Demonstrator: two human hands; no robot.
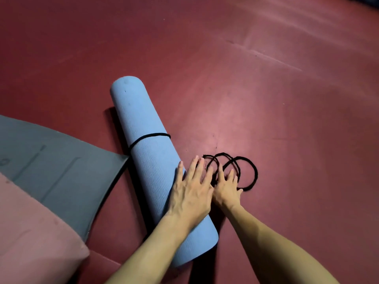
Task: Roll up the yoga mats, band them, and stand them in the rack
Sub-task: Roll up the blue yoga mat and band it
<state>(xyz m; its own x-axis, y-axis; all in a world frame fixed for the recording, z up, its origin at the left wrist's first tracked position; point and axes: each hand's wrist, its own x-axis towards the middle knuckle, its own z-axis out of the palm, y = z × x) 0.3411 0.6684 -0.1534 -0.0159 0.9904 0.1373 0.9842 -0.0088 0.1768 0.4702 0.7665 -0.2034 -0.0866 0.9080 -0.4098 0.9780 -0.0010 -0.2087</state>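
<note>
A rolled light-blue yoga mat lies on the red floor, running from upper left to lower right. One black band circles it near the middle. My left hand rests flat on the roll's near half, fingers straight and spread. Just right of the roll lies a small pile of loose black bands on the floor. My right hand lies on those bands with its fingers stretched over them; whether it pinches one is hidden.
A flat dark-grey mat lies left of the roll, its corner reaching the roll's side. A pink mat overlaps it at the lower left. Red floor stretches ahead and to the right.
</note>
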